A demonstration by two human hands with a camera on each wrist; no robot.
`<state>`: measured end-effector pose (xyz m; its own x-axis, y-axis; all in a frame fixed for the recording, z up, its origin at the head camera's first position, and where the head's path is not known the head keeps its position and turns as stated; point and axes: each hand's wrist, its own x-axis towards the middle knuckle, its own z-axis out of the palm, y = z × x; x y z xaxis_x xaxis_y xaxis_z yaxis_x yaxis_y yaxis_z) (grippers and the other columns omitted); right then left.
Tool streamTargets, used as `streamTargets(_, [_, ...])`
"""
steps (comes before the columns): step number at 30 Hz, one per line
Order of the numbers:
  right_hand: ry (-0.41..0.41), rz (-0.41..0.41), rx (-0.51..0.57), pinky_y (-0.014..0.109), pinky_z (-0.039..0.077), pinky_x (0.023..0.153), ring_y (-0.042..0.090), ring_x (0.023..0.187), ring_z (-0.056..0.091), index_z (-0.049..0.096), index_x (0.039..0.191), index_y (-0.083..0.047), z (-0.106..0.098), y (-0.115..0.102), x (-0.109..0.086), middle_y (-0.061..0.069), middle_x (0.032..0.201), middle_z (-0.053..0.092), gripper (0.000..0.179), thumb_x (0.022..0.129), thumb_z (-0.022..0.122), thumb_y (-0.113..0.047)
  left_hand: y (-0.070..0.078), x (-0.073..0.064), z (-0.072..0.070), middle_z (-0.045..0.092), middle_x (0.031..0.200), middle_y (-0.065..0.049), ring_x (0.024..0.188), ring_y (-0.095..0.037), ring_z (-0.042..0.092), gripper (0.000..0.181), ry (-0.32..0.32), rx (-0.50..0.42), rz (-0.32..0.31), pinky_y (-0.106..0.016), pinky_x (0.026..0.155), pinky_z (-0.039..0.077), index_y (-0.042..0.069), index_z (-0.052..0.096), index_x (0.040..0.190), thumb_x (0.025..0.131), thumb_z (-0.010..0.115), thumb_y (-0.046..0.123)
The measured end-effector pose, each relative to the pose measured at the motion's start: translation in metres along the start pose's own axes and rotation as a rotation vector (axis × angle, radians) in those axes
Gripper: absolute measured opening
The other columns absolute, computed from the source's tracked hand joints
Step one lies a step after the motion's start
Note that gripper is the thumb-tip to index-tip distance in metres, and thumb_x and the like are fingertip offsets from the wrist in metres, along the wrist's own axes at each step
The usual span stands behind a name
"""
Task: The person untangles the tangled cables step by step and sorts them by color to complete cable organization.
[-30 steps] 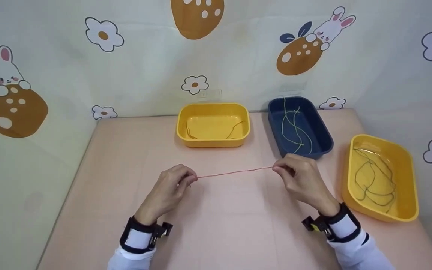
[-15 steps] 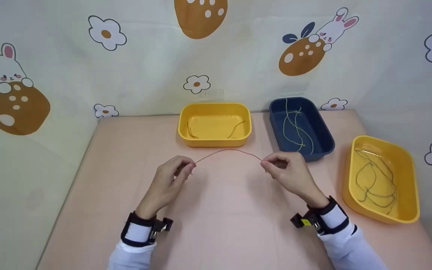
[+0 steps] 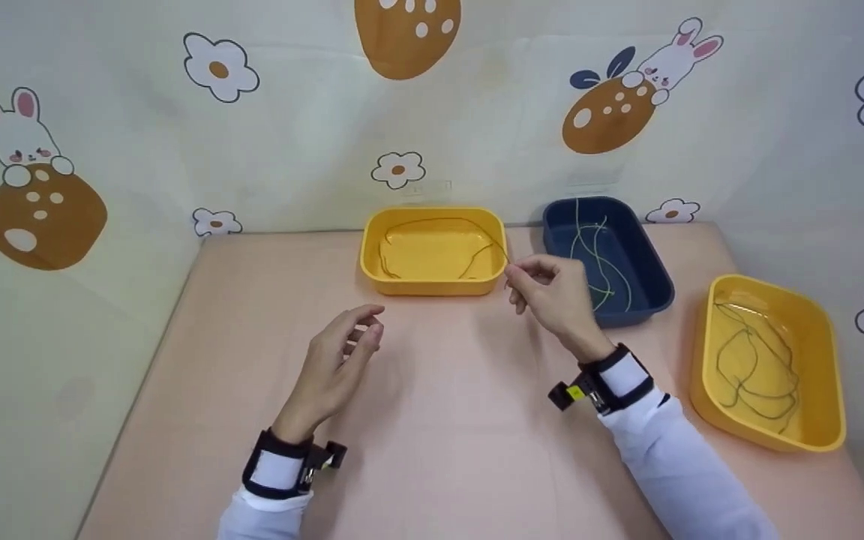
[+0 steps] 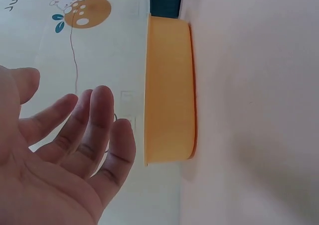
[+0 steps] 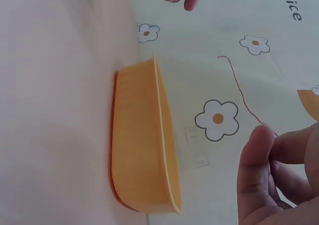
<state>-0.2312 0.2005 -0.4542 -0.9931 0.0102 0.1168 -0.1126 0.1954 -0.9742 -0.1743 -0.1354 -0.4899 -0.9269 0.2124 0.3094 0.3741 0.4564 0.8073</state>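
Observation:
My right hand (image 3: 554,298) pinches one end of a thin red string (image 5: 242,96) between thumb and index finger, near the right front corner of the middle yellow plastic box (image 3: 436,288). From there the string rises and arcs leftward; in the head view it passes in front of that box's inside. Its other end hangs free in the right wrist view. My left hand (image 3: 337,367) is raised before the same box, with relaxed, spread fingers (image 4: 101,110) and nothing in them. A few short strings (image 3: 473,261) lie in the middle box.
Right of the middle box stands a dark blue box (image 3: 646,266) with yellow-green strings in it. A second yellow box (image 3: 828,360), holding thin dark strings, is at the table's right edge. A patterned cloth wall (image 3: 289,150) rises behind the pink table (image 3: 447,450).
My left hand has let go of its end of the string. My right hand has moved forward and left with the string, from over the table to the middle yellow box.

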Motion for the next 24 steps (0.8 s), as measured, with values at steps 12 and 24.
streamTargets(12, [0.055,0.002,-0.474,0.022,0.052,0.072,0.020,0.085,0.074,0.089,0.105,-0.005,0.030,0.000,0.047,0.013,0.097,0.085,0.015,0.105,0.079,-0.016,0.000,-0.005,-0.001,0.078,0.114,-0.004,0.098,-0.020,0.078,0.027,-0.034,0.021,-0.003,-0.028,0.080,0.060,0.009,0.075,0.138,0.116,0.064,0.020])
streamTargets(24, [0.022,0.004,-0.411,0.030,0.055,0.089,0.030,0.108,0.074,0.080,0.126,-0.001,0.008,0.017,0.043,0.017,0.123,0.082,0.022,0.107,0.071,-0.008,0.000,-0.005,0.001,0.079,0.117,-0.004,0.101,-0.024,0.078,0.026,-0.094,0.025,0.002,-0.027,0.081,0.060,0.009,0.075,0.138,0.115,0.066,0.019])
